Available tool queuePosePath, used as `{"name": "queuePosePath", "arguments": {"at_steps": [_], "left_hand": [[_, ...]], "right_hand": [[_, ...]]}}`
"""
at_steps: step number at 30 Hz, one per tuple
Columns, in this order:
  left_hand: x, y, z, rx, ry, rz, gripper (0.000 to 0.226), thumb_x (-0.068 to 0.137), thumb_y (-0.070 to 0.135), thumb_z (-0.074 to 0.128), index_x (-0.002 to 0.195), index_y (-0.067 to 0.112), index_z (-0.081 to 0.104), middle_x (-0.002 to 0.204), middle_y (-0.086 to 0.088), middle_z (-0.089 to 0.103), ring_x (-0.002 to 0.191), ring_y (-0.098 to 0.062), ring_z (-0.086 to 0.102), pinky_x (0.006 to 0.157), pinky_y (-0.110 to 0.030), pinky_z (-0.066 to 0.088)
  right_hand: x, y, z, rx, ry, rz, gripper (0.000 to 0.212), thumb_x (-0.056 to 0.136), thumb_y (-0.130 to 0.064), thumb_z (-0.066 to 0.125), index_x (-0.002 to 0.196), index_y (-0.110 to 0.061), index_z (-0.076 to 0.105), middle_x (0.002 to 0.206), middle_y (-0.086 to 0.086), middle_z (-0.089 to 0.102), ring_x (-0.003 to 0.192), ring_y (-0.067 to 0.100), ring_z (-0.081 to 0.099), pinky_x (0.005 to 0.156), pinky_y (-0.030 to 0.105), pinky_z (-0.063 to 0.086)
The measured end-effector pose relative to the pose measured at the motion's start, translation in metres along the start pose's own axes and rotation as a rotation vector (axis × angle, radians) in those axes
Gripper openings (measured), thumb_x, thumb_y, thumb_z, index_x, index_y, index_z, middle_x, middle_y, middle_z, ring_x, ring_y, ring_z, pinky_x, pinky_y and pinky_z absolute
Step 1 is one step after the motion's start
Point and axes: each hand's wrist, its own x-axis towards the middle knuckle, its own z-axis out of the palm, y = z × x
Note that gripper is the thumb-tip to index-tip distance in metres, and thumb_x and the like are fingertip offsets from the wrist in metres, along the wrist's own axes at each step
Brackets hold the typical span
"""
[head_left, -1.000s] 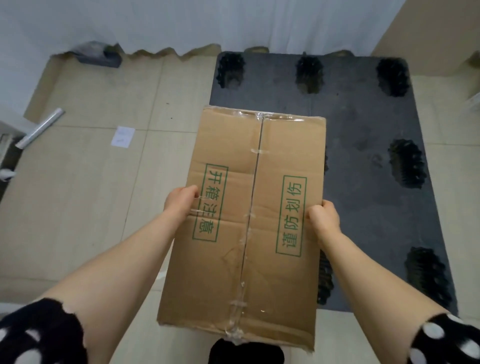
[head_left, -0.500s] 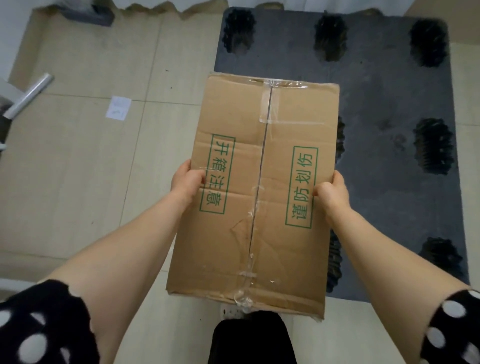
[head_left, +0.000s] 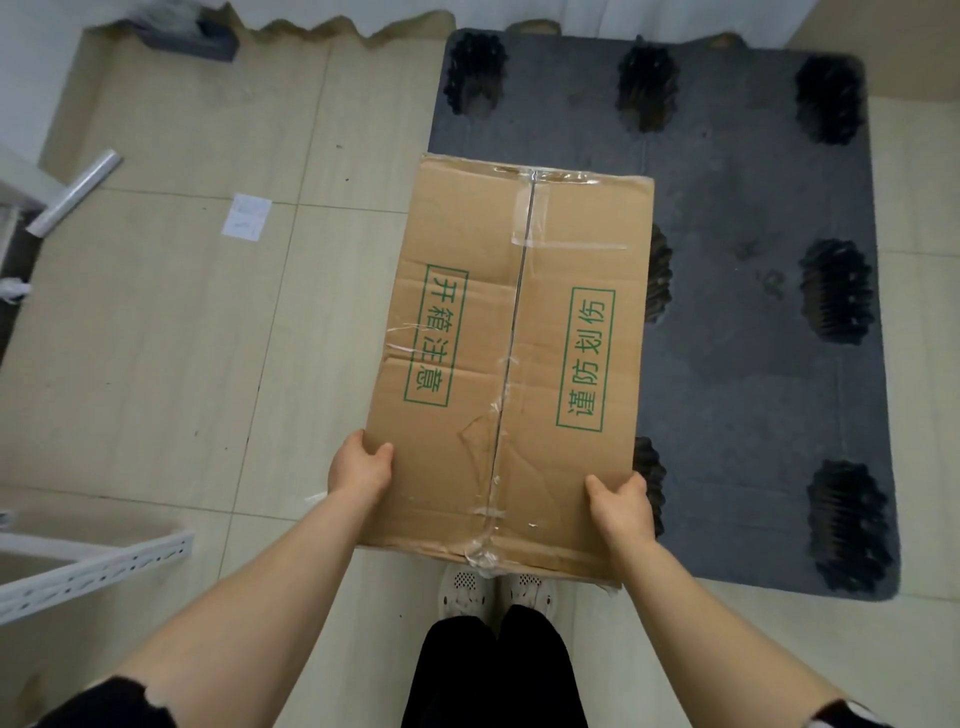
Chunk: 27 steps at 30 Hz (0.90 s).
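Note:
A taped brown cardboard box (head_left: 514, 358) with green printed characters fills the middle of the head view, its far end over the left edge of a dark grey pallet (head_left: 737, 322). My left hand (head_left: 361, 462) grips the box's left side near the close end, thumb on top. My right hand (head_left: 621, 504) holds the right side near the close corner, thumb on the top face. Whether the box rests on anything is hidden beneath it.
Beige floor tiles spread to the left, with a sheet of paper (head_left: 246, 216) and a roll of clear film (head_left: 75, 192) on them. A white perforated metal rail (head_left: 98, 571) lies at the lower left. My white shoes (head_left: 493, 597) stand just behind the box.
The box has moved lower and farther from me, toward the pallet. Both hands have slid from the middle of its sides back to the near end. My shoes have come into view.

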Motion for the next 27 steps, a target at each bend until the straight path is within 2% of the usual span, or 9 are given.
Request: {"name": "queuePosePath", "arguments": {"at_steps": [5,9,17,27], "left_hand": [[0.000,0.002,0.004,-0.033,0.065,0.031,0.045,0.096,0.018,0.052,0.138,0.004,0.045,0.135,-0.017,0.053,0.123,-0.035,0.050,0.104,-0.038,0.040],[0.002,0.013,0.007,-0.061,0.065,0.066,0.042,0.096,0.013,0.049,0.137,0.006,0.045,0.135,-0.014,0.052,0.123,-0.034,0.049,0.103,-0.038,0.039],[0.008,0.021,0.012,-0.085,0.068,0.057,0.034,0.093,0.012,0.050,0.127,0.007,0.053,0.125,-0.014,0.059,0.114,-0.034,0.055,0.096,-0.036,0.043],[0.015,0.025,0.011,-0.053,0.111,0.050,0.032,0.094,0.011,0.049,0.125,0.003,0.056,0.125,-0.017,0.059,0.114,-0.037,0.054,0.099,-0.040,0.044]], "right_hand": [[0.004,-0.001,-0.001,-0.039,0.042,-0.053,0.051,0.096,-0.025,0.053,0.138,-0.001,0.037,0.138,0.017,0.049,0.126,0.036,0.046,0.105,0.043,0.038],[0.013,-0.015,-0.008,-0.065,0.039,-0.106,0.052,0.098,-0.023,0.050,0.142,-0.001,0.031,0.142,0.018,0.044,0.129,0.036,0.042,0.107,0.043,0.034],[0.019,-0.025,-0.016,-0.105,-0.026,-0.085,0.052,0.100,-0.023,0.046,0.143,-0.001,0.026,0.143,0.018,0.040,0.130,0.036,0.041,0.105,0.043,0.035],[0.016,-0.030,-0.014,-0.133,-0.002,-0.116,0.048,0.101,-0.022,0.044,0.141,-0.001,0.028,0.142,0.017,0.042,0.129,0.035,0.042,0.103,0.040,0.037]]}}
